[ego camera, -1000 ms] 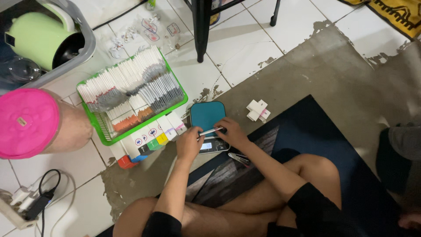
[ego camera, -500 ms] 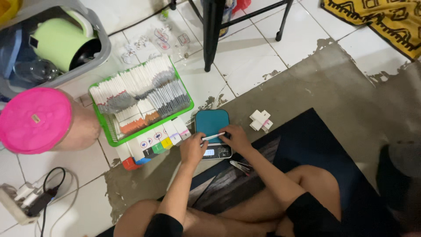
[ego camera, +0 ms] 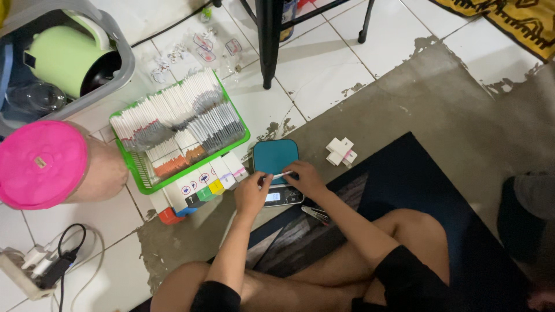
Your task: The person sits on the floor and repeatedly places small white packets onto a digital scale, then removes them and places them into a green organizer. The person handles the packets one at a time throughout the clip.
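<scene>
Head cam: we pinch thin white stick (ego camera: 282,175) w/ left hand (ego camera: 251,195) & right hand (ego camera: 306,179) over teal scale (ego camera: 276,159)—keep it level, centred.

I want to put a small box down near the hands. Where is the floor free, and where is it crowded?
Free: the grey floor right of the small white boxes, and the mat below them. Crowded: left of the scale, by the green basket and both hands.
</scene>
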